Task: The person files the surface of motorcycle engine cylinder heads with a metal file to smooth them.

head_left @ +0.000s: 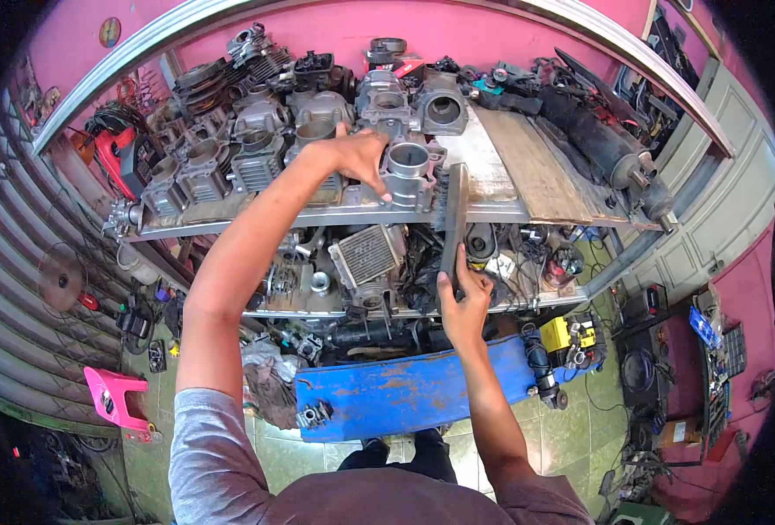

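In my right hand [466, 302] is the handle of a long brush [457, 197], held upright with its dark bristles facing left. The bristles are right at the side of a grey metal engine cylinder block [408, 179] standing near the shelf's front edge. My left hand [361, 162] reaches to that block from the left, thumb on its front side and fingers curved toward its back. The round bore of the block faces up. Behind it stand other castings, including an engine case [443, 107] with a round opening.
Several cylinder blocks [261, 157] line the upper shelf's left side. A wooden board [527, 166] and a dark muffler [593, 131] lie to the right. Below are a radiator [366, 254], a blue bench [405, 398] and a yellow-black machine [569, 337]. A pink stool [116, 398] stands left.
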Motion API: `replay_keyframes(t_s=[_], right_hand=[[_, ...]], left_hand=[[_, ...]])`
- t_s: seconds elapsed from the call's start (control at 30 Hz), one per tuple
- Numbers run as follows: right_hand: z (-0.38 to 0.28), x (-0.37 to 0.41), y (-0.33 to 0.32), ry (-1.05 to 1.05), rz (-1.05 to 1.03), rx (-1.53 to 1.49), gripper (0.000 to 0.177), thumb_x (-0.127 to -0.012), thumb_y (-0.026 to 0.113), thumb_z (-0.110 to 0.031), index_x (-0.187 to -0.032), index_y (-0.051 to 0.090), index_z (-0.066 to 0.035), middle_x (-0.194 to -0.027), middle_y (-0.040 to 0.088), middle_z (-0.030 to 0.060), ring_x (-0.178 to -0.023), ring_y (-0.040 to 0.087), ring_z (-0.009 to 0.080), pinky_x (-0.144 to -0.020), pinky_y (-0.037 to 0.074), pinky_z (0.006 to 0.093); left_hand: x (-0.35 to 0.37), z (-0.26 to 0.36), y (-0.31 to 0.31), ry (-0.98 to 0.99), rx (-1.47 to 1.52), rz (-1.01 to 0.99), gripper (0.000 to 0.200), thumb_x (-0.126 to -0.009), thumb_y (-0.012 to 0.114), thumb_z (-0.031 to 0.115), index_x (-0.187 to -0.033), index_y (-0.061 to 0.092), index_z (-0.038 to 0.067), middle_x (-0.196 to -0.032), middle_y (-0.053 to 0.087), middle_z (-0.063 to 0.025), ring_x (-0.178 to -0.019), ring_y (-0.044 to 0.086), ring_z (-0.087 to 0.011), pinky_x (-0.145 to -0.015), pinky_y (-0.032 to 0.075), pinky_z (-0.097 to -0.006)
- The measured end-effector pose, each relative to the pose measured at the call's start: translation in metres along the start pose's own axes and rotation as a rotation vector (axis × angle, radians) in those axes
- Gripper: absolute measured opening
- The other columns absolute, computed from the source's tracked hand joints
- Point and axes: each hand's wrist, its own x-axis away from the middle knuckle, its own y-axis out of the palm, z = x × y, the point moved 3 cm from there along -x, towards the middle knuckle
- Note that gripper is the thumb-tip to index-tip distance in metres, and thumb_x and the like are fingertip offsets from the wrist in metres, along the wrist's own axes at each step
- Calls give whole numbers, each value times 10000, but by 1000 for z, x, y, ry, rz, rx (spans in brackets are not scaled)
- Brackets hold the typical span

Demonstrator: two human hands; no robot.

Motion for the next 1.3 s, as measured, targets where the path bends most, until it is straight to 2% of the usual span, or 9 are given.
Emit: replay_keyframes(t_s=[0.1, 0.2, 0.37, 0.57, 0.67, 0.8, 0.97, 1.03, 1.3], right_hand=[[2, 2, -1, 2, 7, -18, 616, -887, 716, -194, -1459, 554, -36, -777, 670, 85, -800, 574, 234, -962, 347, 383], [0, 2, -4, 2, 2, -11, 617, -888, 715, -196, -1461, 552, -37, -769, 658, 81, -789, 573, 224, -955, 347, 380], [-3, -5, -6, 1, 14, -33, 613, -898, 705, -207, -1461, 546, -22, -786, 655, 82, -786, 575, 215, -952, 353, 379], [3, -21, 2, 133, -5, -203, 608, -930, 684, -248, -1464, 531, -3, -873, 695, 105, -841, 583, 227, -1009, 350, 389], [1, -29, 8, 35, 76, -206, 555, -954, 658, -170, -1458, 515, 15, -786, 643, 79, -735, 563, 117, -719, 479, 293], [1, -35, 18, 38, 80, -217, 544, -967, 644, -144, -1468, 500, 12, -801, 629, 44, -740, 536, 97, -699, 467, 275], [-3, -32, 23, 84, 85, -249, 546, -972, 642, -148, -1470, 492, 15, -813, 628, 40, -756, 537, 99, -721, 473, 279], [-4, -30, 21, 144, 70, -281, 589, -961, 654, -261, -1474, 515, -9, -849, 691, 122, -799, 567, 237, -974, 392, 383], [0, -38, -8, 85, 40, -181, 558, -952, 651, -253, -1444, 556, -7, -817, 650, 93, -853, 596, 230, -978, 369, 398]], left_hand=[[2, 3, 2, 62, -21, 89, 1122, -538, 913, 607, -1370, 481, -8, -1219, 619, -180, -1271, 487, -347, -995, 315, -564], [5, 5, 1, 44, -48, 105, 1069, -540, 905, 588, -1341, 512, -2, -1199, 620, -180, -1242, 490, -361, -994, 322, -548], [19, 11, 6, 162, -155, 442, 1131, -506, 906, 551, -1404, 491, 2, -1321, 541, -183, -1231, 478, -375, -1034, 315, -579], [28, 16, 17, 105, -184, 699, 1175, -492, 899, 590, -1426, 479, 14, -1346, 521, -175, -1229, 477, -370, -1008, 328, -558], [31, 15, 23, 26, -117, 690, 1166, -498, 891, 602, -1419, 493, 7, -1342, 528, -179, -1229, 477, -371, -1006, 329, -548], [26, 12, 22, 8, -80, 701, 1166, -501, 889, 629, -1396, 512, -17, -1343, 554, -222, -1274, 461, -377, -1047, 323, -514], [21, 10, 20, 17, -78, 621, 1207, -518, 895, 619, -1446, 446, -9, -1358, 546, -221, -1357, 443, -368, -1057, 310, -528], [19, 10, 20, 6, -27, 530, 1204, -514, 896, 621, -1438, 450, -8, -1364, 543, -219, -1364, 440, -365, -1059, 309, -530], [25, 2, 21, 38, -130, 808, 1187, -446, 904, 616, -1403, 483, 53, -1397, 518, -186, -1423, 400, -349, -1032, 292, -608]])
